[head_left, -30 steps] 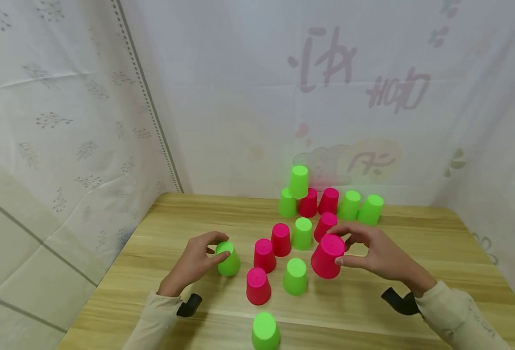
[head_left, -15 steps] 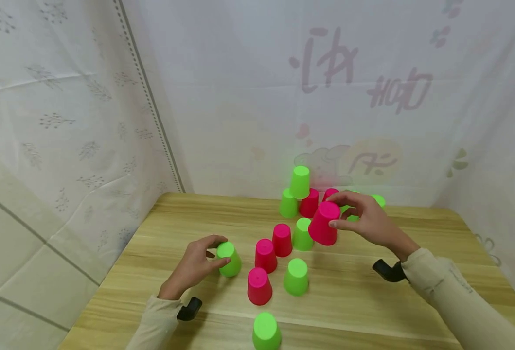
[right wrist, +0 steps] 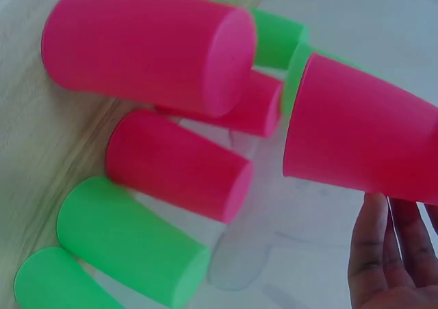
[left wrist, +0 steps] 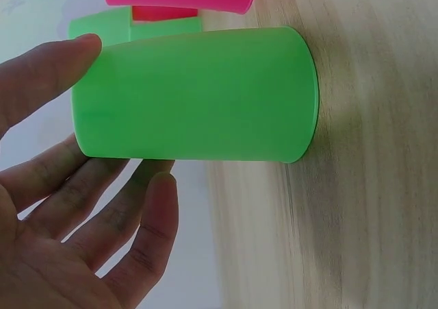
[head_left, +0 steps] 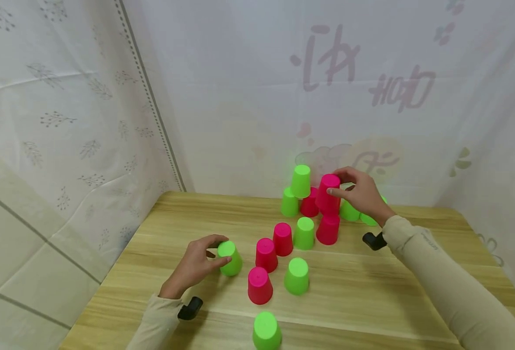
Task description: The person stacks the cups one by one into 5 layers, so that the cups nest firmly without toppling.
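Observation:
My left hand (head_left: 195, 262) holds an upside-down green cup (head_left: 232, 265) at the table's left, thumb on one side and fingers on the other. The left wrist view shows this cup (left wrist: 198, 96) with its rim at the wood. At the back, my right hand (head_left: 364, 192) pinches a pink cup (head_left: 328, 182) near its closed end, mouth down. In the right wrist view the held pink cup (right wrist: 356, 131) is raised, its rim level with the upper green cup (right wrist: 294, 83). That green cup (head_left: 301, 181) rests atop the back row, over a green cup (head_left: 289, 204) and a pink one (head_left: 309, 205).
More upside-down cups stand across the wooden table (head_left: 161, 218): a pink cup (head_left: 328, 229) before the back row, a green cup (head_left: 304, 233) beside it, several pink ones leading frontward, and a green cup (head_left: 266, 330) at the front. A printed curtain (head_left: 239, 121) hangs behind.
My right hand has lifted the pink cup from the table's middle and carried it back to above the back row. The left hand stays on its green cup.

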The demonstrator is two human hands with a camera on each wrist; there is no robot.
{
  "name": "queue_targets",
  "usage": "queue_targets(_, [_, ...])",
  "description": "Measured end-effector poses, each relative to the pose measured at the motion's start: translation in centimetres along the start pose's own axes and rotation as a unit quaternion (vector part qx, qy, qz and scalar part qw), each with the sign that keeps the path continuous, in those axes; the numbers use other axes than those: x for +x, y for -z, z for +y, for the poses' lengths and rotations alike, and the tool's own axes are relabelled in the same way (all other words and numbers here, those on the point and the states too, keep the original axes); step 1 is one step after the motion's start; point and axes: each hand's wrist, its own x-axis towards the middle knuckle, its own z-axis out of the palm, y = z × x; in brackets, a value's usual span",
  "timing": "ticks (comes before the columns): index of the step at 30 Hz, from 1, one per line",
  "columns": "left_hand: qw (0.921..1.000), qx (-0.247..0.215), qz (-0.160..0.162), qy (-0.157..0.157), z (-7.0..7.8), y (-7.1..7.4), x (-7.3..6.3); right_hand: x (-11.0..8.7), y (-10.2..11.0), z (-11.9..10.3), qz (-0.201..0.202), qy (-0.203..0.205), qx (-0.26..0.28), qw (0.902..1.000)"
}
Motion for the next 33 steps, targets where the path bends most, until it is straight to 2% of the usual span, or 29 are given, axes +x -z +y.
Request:
queue_targets(12, [0.9999,-0.005,-0.001,0.009,-0.1,-0.2,-0.1,2.9,-1.2,1.6,0.028,-0.072,0.027,0.9966])
queue_targets(23, [1.0,0.002,0.006,-0.006,-0.4,-0.5,-0.4,3.6,-1.7,1.7,0.049,-0.081,0.032,0.995])
queue_targets(33, [0.9999,-0.001,0.01,-0.008,-0.5,-0.5,-0.7,3.8,-1.8,1.9,0.031,-0.093,0.029,0.9948])
